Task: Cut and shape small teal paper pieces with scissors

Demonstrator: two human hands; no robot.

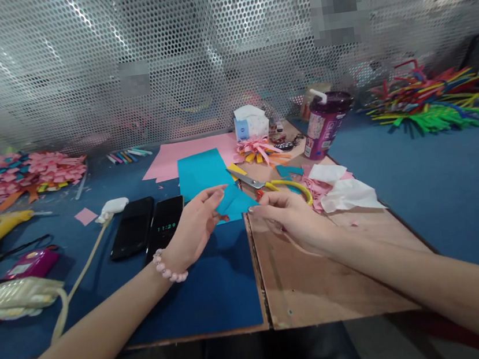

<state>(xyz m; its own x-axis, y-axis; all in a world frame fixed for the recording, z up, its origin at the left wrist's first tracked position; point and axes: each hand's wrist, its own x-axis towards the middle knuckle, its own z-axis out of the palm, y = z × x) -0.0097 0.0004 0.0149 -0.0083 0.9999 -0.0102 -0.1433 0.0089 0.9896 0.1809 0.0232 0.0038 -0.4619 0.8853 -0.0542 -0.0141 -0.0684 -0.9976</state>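
Between my two hands is a small folded piece of blue paper [237, 200], raised above the table. My left hand [201, 222], with a pink bead bracelet at the wrist, pinches its left side. The fingertips of my right hand [290, 217] are closed on its right corner. Just behind lies a larger blue sheet [201, 167], partly overlapping pink paper [162, 160]. Scissors with yellow handles [284, 184] lie beyond my right hand, blades pointing left. Two dark phones [132, 227] rest beside my left forearm, one partly hidden by it.
A purple cup with a straw [326, 125] and crumpled white tissue [350, 192] stand to the right. At left are a yellow glue gun [3, 227], a power strip [22, 296] and paper flowers [31, 173]. Colourful strips [430, 100] lie far right. Perforated metal [171, 48] rises behind.
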